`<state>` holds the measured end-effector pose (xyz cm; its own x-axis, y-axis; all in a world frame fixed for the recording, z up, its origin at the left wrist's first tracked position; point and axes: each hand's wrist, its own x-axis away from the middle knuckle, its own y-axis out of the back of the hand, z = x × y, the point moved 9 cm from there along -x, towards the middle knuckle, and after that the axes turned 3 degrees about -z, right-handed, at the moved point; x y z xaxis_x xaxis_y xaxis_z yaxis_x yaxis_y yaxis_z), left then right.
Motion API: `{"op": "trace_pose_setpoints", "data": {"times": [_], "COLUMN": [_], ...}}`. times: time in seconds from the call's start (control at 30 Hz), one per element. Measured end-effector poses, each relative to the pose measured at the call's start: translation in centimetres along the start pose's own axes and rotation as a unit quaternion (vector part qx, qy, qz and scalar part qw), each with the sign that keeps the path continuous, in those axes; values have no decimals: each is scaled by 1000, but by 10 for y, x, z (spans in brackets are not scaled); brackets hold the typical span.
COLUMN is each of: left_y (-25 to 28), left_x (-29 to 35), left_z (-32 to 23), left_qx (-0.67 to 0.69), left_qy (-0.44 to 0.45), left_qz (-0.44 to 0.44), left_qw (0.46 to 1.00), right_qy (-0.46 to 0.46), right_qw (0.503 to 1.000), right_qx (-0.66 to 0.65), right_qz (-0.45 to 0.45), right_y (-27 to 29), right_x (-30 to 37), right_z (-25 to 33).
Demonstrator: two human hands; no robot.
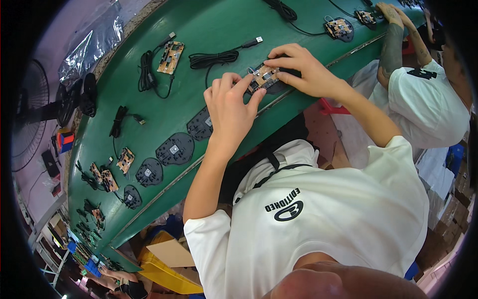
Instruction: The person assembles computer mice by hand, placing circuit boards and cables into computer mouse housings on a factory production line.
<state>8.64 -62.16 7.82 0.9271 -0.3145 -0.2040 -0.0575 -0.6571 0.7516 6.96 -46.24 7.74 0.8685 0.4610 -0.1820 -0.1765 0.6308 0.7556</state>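
A tan circuit board (265, 75) with dark components lies over a black mouse base (277, 88) near the front edge of the green table. My left hand (230, 102) pinches the board's left end between thumb and index finger. At the other end, my right hand (309, 72) grips it with thumb and fingertips. How far the board sits down in the base is hidden by my fingers. A coiled black USB cable (215, 59) lies just beyond my left hand, its lead running toward the board. Beside my left wrist is another black mouse base (200, 124).
More mouse bases (175, 148) line the table edge leftward. Another circuit board (171, 57) with its cable (146, 71) lies farther back. To the right, a co-worker's hands (391, 14) are at a board (366, 18); a finished-looking base with board (339, 30) lies between us.
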Motion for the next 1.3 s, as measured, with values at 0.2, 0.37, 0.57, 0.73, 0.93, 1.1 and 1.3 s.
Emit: {"op": "trace_pose_setpoints", "data": {"times": [0.2,0.37,0.57,0.73,0.93,1.1,1.3], "left_y": [-1,-1,-3,-1,-1,-1,-2], "left_x": [2,2,-2,-2,-3,-3,-3], "left_z": [-5,-2,0,1,1,2,1], "left_qx": [-11,-11,-12,-10,-5,2,6], "left_qy": [-3,3,15,17,24,19,15], "left_qz": [-27,0,18,18,21,14,14], "left_qw": [1000,1000,1000,1000,999,1000,1000], "right_qy": [-4,-20,-81,-93,-94,-90,-98], "right_qw": [996,996,996,996,995,996,994], "right_qx": [56,53,7,-5,-9,4,35], "right_qz": [-63,-73,-26,-16,-13,-18,-22], "right_y": [-5,-1,-2,-6,-8,-7,-7], "right_x": [10,6,-8,-14,-14,-15,-16], "right_z": [17,15,-2,-10,-13,-9,-2]}}
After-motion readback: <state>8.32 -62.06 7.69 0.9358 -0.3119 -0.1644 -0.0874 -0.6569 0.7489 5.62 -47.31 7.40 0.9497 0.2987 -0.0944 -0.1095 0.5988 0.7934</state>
